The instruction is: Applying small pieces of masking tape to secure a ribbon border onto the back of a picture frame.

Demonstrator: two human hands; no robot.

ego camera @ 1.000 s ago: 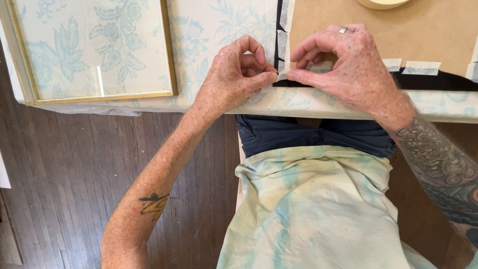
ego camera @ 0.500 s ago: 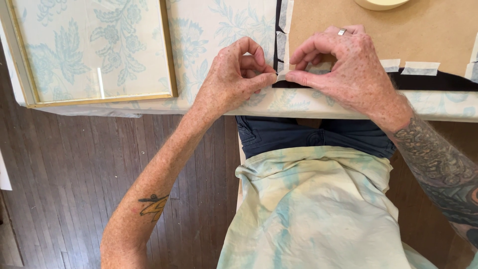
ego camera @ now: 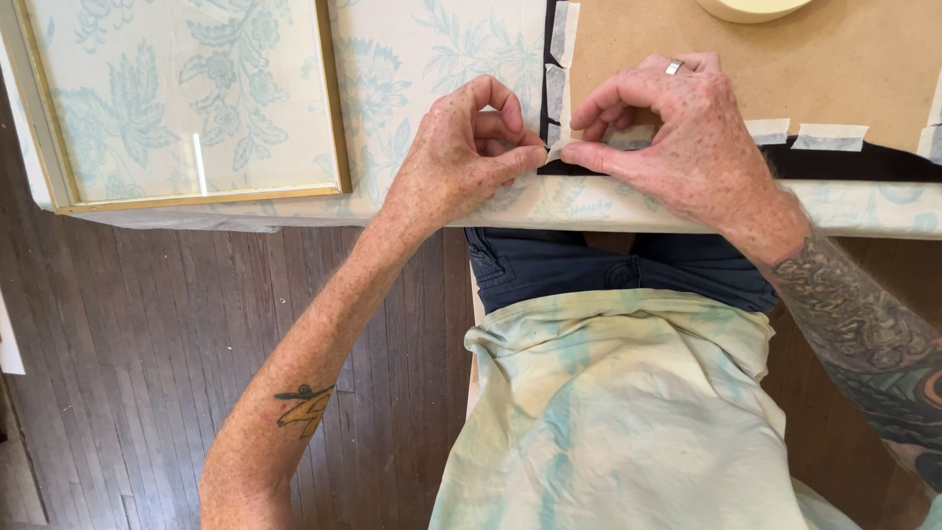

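Far left we see a gold-edged rectangular picture frame (ego camera: pixel 186 108) with a clear pane, lying flat on the worktop (ego camera: pixel 432 59), which is covered in a pale cloth with a light blue floral print. The cloth pattern shows through the pane.

Next, our left hand (ego camera: pixel 461 152) sits at the worktop's near edge, fingers (ego camera: pixel 515 157) curled and pressed together, thumb and forefinger pinching the end of a small strip of off-white masking tape (ego camera: pixel 556 150).

That tape strip sits at the near left corner of a brown flat backing board (ego camera: pixel 746 69), just where the board's black edge border (ego camera: pixel 863 162) turns the corner. More strips of the same tape run up the board's left edge, and separate tape pieces (ego camera: pixel 810 132) lie along the near edge.

Our right hand (ego camera: pixel 687 137), silver ring on one finger, meets the left at that corner; thumb and forefinger pinch the same strip from the other side, remaining fingers curled on the board.

Top right: a pale yellow round roll (ego camera: pixel 751 8), cut off by the frame edge.

Below the worktop: dark wooden plank floor (ego camera: pixel 118 334).
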